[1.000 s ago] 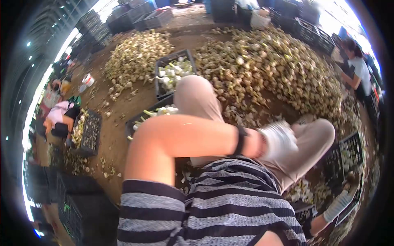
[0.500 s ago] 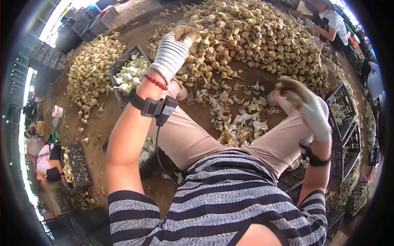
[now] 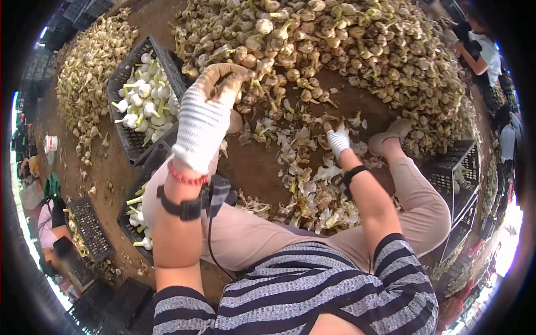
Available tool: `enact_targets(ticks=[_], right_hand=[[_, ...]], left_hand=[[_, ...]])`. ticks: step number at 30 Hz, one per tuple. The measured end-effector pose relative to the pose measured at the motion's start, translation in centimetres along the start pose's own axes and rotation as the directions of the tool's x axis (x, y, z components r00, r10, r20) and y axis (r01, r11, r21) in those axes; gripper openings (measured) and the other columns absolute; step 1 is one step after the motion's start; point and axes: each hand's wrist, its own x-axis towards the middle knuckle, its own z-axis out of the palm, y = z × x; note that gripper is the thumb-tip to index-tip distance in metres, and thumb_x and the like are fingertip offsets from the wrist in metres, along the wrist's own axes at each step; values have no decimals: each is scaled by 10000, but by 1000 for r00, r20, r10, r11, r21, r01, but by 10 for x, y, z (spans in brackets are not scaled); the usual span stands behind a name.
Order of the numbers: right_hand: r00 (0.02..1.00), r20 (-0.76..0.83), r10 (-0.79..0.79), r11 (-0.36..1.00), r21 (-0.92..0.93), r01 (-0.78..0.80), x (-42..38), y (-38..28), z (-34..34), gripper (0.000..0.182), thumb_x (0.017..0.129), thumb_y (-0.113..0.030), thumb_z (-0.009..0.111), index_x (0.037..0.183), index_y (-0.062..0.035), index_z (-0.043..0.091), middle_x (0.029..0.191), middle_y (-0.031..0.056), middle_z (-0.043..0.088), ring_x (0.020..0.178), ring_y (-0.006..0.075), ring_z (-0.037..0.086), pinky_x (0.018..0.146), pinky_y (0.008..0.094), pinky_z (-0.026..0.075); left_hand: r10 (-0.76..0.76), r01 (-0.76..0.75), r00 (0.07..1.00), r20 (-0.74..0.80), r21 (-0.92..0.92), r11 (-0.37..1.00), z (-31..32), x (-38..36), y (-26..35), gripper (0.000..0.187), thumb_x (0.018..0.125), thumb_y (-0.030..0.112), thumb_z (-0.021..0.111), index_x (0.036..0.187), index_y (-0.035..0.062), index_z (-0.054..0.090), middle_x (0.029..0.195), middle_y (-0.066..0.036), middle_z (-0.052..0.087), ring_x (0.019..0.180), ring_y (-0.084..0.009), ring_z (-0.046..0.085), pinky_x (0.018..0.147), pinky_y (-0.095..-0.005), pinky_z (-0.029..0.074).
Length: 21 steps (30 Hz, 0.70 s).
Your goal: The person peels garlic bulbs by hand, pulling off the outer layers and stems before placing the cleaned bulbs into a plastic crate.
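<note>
Both hands wear white knitted gloves with brown, soiled fingers. My left hand (image 3: 205, 114) is raised at the near edge of the big heap of unpeeled garlic (image 3: 357, 50). Its fingers curl round towards the thumb, and anything between them is hidden. Low over the ground, my right hand (image 3: 336, 139) reaches into the loose garlic skins (image 3: 304, 162) between the legs. Its fingertips are small and partly hidden, so its grasp is unclear. White trimmed garlic bulbs (image 3: 149, 100) with green stems fill a black crate (image 3: 124, 135) left of my left hand.
Another crate of white garlic (image 3: 134, 215) stands beside the left knee. A smaller garlic heap (image 3: 92, 67) lies at upper left. Black crates (image 3: 460, 173) are stacked beyond the right knee. Co-workers sit at upper right (image 3: 483, 56) and far left (image 3: 49, 223).
My right hand has moved left and down from above the right knee to the skins. My left hand has shifted slightly left and lower in view. The view has also shifted.
</note>
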Motion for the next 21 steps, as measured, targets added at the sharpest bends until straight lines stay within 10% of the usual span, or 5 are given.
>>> enact_targets(ticks=[4, 13, 17, 18, 21], right_hand=[[829, 543, -137, 971, -90, 220, -66, -69, 30, 861, 794, -490, 683, 1458, -61, 341, 1483, 257, 330, 1353, 428, 336, 1104, 431, 319], [308, 370, -877, 380, 140, 914, -73, -122, 72, 534, 850, -297, 601, 1303, -35, 491, 1262, 236, 536, 1159, 406, 508, 982, 482, 412], [-21, 820, -572, 472, 350, 809, -109, 8, 85, 220, 834, -215, 550, 910, -50, 674, 995, 199, 655, 888, 366, 620, 816, 461, 493], [-375, 921, -100, 130, 386, 913, -124, 15, 74, 340, 836, -244, 575, 1113, -65, 659, 1132, 205, 633, 967, 367, 620, 870, 444, 488], [-358, 915, -184, 425, 403, 811, -108, -3, -3, 306, 866, -248, 541, 1034, -41, 691, 1036, 223, 660, 959, 346, 636, 846, 426, 497]], left_hand=[[20, -21, 1000, 12, 44, 999, 5, -4, 4, 155, 957, 71, 571, 1078, 4, 640, 957, -33, 667, 803, -70, 562, 728, -206, 468], [67, -70, 998, 22, 305, 950, 17, -5, -13, 152, 866, 17, 647, 1017, 16, 661, 921, -125, 663, 850, -244, 642, 766, -308, 507], [132, -150, 988, 79, 311, 938, 17, -11, -20, 146, 841, 33, 657, 987, 29, 661, 908, -142, 664, 836, -303, 637, 752, -348, 503], [180, -201, 979, 97, 311, 929, 18, -13, -21, 140, 841, 36, 657, 981, 31, 659, 911, -141, 665, 835, -305, 636, 756, -358, 500], [247, -283, 959, 141, 390, 876, 24, -18, -8, 181, 808, 38, 671, 988, 41, 658, 930, -141, 668, 874, -334, 630, 822, -397, 490]])
